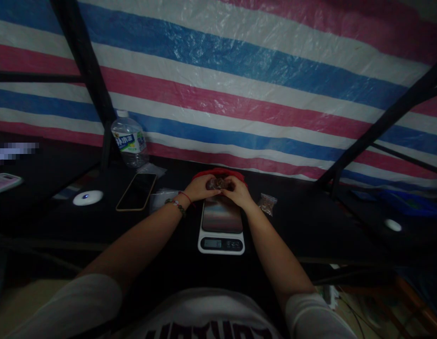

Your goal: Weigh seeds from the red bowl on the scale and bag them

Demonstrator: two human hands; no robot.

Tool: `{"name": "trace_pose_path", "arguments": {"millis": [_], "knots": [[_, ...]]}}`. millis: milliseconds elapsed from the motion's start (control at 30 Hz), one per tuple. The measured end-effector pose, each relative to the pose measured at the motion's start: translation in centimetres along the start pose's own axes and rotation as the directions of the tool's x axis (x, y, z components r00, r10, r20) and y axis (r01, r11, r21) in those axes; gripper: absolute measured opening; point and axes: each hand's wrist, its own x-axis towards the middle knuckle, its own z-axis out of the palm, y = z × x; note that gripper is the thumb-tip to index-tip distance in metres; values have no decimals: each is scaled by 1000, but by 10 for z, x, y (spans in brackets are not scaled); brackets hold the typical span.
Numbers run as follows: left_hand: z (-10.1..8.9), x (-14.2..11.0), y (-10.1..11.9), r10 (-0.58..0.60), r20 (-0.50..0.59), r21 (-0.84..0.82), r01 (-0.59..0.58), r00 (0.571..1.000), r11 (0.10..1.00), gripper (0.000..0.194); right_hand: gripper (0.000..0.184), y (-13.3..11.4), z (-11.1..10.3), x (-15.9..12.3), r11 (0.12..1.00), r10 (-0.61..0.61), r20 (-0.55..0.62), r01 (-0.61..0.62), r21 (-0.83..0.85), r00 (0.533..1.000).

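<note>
Above the far end of a kitchen scale [222,219], my two hands meet around a small clear bag of brown bits [218,183]. My left hand [200,188], with a red cord and a beaded bracelet at the wrist, is closed on the bag's left side. From the right, my right hand [238,190] pinches it with bent fingers. Just behind the hands lies something red [220,171], partly hidden, perhaps a bag. The scale has a white body, a shiny plate and a lit display too dim to read. A filled zip bag [267,204] rests right of my right wrist.
Left of the scale are flat clear bags [162,198], a phone [136,192], a white oval object [87,197] and a large plastic bottle [129,141]. Dark metal posts [89,70] and a striped sheet [239,103] stand behind. A blue tray [409,202] is far right.
</note>
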Motion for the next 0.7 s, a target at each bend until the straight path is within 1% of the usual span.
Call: {"name": "trace_pose_path", "arguments": {"millis": [133,233,300,367,433,500,567,700], "knots": [[0,0,-1,6,7,-8,-6,1000,1000,53,30,-5,-4,1,994,-90,11,91,-54,996],[0,0,0,12,5,-17,-12,1000,1000,52,36,-4,-4,1,992,-123,2,123,-26,992],[0,0,1,13,1,-22,-13,1000,1000,53,46,-3,-1,1,994,-102,-20,102,43,995],[0,-1,3,17,-1,-32,-17,1000,999,53,56,0,4,1,989,-55,-37,60,136,998],[0,-1,6,27,-9,-44,-28,1000,999,52,59,0,7,0,976,-22,-41,30,217,999],[0,-1,7,34,-26,-50,-35,999,998,51,55,0,8,0,964,-23,-51,36,262,998],[1,-1,8,36,-47,-54,-38,998,998,51,47,-3,6,0,961,-41,-69,59,269,997],[2,-1,8,31,-67,-71,-36,997,997,51,33,-10,2,0,979,-57,-79,71,192,995]]}}
